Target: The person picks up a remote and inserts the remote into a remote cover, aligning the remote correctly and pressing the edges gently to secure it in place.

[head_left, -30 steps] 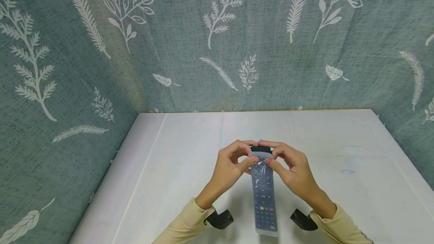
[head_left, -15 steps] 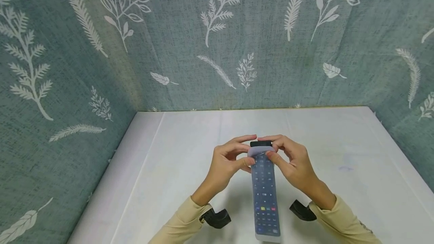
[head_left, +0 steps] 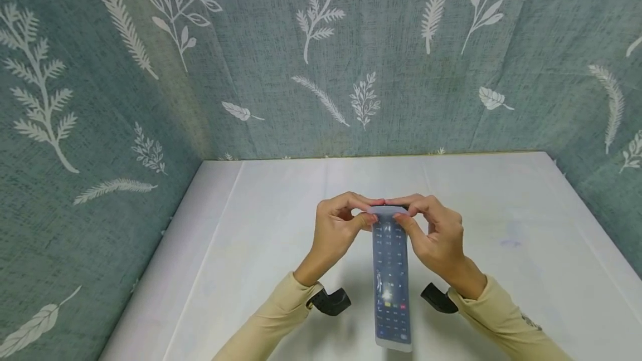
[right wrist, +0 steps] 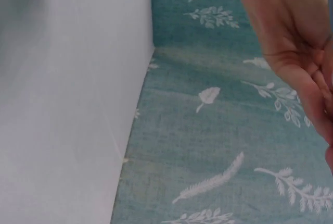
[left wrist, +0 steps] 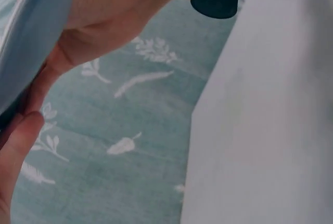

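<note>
A long dark remote control point(head_left: 390, 272) with rows of small buttons stands out in front of me in the head view, inside a translucent silicone cover point(head_left: 393, 345). My left hand point(head_left: 337, 228) pinches its far end from the left, thumb on the face and index finger over the end edge. My right hand point(head_left: 440, 238) grips the same end from the right in a similar way. Both index fingertips meet at the middle of that edge, where a thin black strip shows. In the left wrist view the covered remote's bluish side point(left wrist: 36, 31) fills the upper left corner.
A white tabletop point(head_left: 261, 210) lies beneath. Green leaf-printed fabric point(head_left: 281, 144) rises behind it and at both sides. Black wrist cameras point(head_left: 330, 301) sit at the cuffs of the beige sleeves point(head_left: 281, 305).
The black end that stuck out beyond the cover is now almost wholly beneath it. The cover's end has been drawn over it, and the thumbs have shifted toward the far end.
</note>
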Demonstrator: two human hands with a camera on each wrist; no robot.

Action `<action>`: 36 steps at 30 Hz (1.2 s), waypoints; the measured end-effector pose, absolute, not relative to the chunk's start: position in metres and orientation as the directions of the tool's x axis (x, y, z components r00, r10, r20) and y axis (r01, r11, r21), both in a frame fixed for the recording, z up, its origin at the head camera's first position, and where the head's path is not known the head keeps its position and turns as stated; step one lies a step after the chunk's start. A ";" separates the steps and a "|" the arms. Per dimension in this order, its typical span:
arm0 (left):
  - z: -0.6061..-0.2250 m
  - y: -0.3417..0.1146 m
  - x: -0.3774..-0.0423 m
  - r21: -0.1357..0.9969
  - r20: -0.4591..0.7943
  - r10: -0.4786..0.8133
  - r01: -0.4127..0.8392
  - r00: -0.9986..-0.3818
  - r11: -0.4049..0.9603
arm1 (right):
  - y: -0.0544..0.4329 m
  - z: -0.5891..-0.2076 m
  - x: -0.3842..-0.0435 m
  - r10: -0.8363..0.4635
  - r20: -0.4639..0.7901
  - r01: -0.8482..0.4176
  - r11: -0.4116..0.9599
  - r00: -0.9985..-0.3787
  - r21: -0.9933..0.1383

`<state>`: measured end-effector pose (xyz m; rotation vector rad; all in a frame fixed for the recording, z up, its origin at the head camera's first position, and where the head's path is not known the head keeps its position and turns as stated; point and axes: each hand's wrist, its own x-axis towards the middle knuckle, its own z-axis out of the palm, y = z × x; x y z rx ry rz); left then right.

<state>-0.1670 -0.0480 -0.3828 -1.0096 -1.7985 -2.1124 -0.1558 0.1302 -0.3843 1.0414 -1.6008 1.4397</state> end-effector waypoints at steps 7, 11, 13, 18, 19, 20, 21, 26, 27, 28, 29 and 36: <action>-0.373 -0.038 -0.173 0.772 0.630 0.171 0.589 -0.757 -0.240 | 0.126 -0.376 -0.165 -0.011 0.941 -0.936 0.105 -0.338 -0.335; -0.368 -0.034 -0.175 0.785 0.606 0.117 0.570 -0.786 -0.242 | 0.123 -0.371 -0.169 0.034 0.940 -0.935 0.095 -0.339 -0.340; -0.366 -0.032 -0.177 0.791 0.594 0.095 0.558 -0.799 -0.250 | 0.122 -0.368 -0.171 0.061 0.938 -0.934 0.088 -0.341 -0.345; -0.363 -0.026 -0.182 0.798 0.567 0.050 0.533 -0.822 -0.280 | 0.120 -0.364 -0.175 0.107 0.927 -0.928 0.063 -0.359 -0.367; -0.363 -0.025 -0.183 0.799 0.563 0.044 0.530 -0.825 -0.284 | 0.120 -0.364 -0.175 0.113 0.925 -0.927 0.060 -0.363 -0.371; -0.362 -0.024 -0.184 0.800 0.558 0.041 0.524 -0.829 -0.294 | 0.120 -0.364 -0.176 0.120 0.923 -0.925 0.057 -0.367 -0.375; -0.362 -0.023 -0.185 0.800 0.553 0.040 0.518 -0.832 -0.303 | 0.120 -0.364 -0.176 0.127 0.920 -0.924 0.057 -0.370 -0.379; -0.359 -0.019 -0.189 0.805 0.528 0.065 0.474 -0.847 -0.357 | 0.122 -0.363 -0.176 0.162 0.913 -0.918 0.072 -0.376 -0.391; -0.358 -0.018 -0.189 0.805 0.524 0.070 0.466 -0.849 -0.366 | 0.123 -0.363 -0.176 0.164 0.912 -0.917 0.074 -0.377 -0.392; -0.358 -0.018 -0.190 0.806 0.519 0.073 0.460 -0.851 -0.373 | 0.123 -0.363 -0.176 0.167 0.911 -0.916 0.075 -0.378 -0.394; -0.358 -0.018 -0.190 0.806 0.516 0.075 0.454 -0.853 -0.380 | 0.123 -0.363 -0.176 0.169 0.910 -0.915 0.074 -0.380 -0.396; -0.359 -0.017 -0.193 0.811 0.496 0.069 0.434 -0.866 -0.391 | 0.122 -0.365 -0.178 0.177 0.905 -0.909 0.088 -0.388 -0.407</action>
